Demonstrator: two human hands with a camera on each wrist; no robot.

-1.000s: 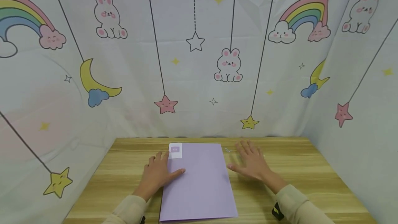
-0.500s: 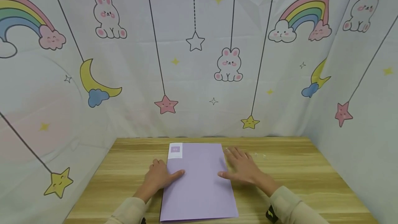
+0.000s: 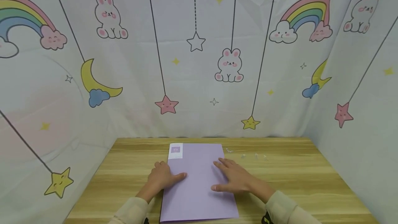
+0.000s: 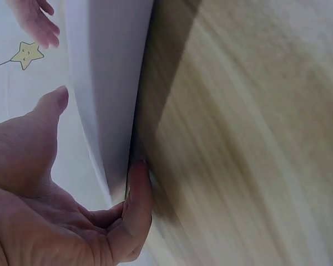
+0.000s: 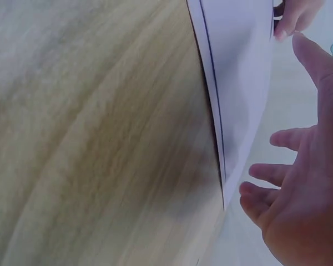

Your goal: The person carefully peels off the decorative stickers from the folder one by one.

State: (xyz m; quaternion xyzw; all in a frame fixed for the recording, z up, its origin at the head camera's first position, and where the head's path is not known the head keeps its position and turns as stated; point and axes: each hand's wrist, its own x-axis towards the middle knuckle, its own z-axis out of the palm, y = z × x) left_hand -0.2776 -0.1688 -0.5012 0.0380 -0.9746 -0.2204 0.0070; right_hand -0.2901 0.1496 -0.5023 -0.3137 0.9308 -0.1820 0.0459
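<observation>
A lilac paper sheet (image 3: 199, 186) lies flat on the wooden table (image 3: 289, 179), with a small white label (image 3: 175, 150) at its far left corner. My left hand (image 3: 161, 178) rests at the sheet's left edge, thumb laid on the paper, fingers on the wood; the left wrist view shows the left hand (image 4: 72, 210) and the sheet (image 4: 108, 83) edge-on. My right hand (image 3: 234, 179) lies flat on the sheet's right half with fingers spread. In the right wrist view the right hand (image 5: 299, 183) hovers close beside the sheet's edge (image 5: 233, 83).
A few tiny clear bits (image 3: 248, 155) lie on the table right of the sheet's far corner. A printed fabric backdrop (image 3: 199, 54) with rainbows, bunnies and stars closes the table on the far, left and right sides.
My right hand has slid left and nearer, from the bare wood beside the sheet onto the sheet's right half. The left hand has stayed in place.
</observation>
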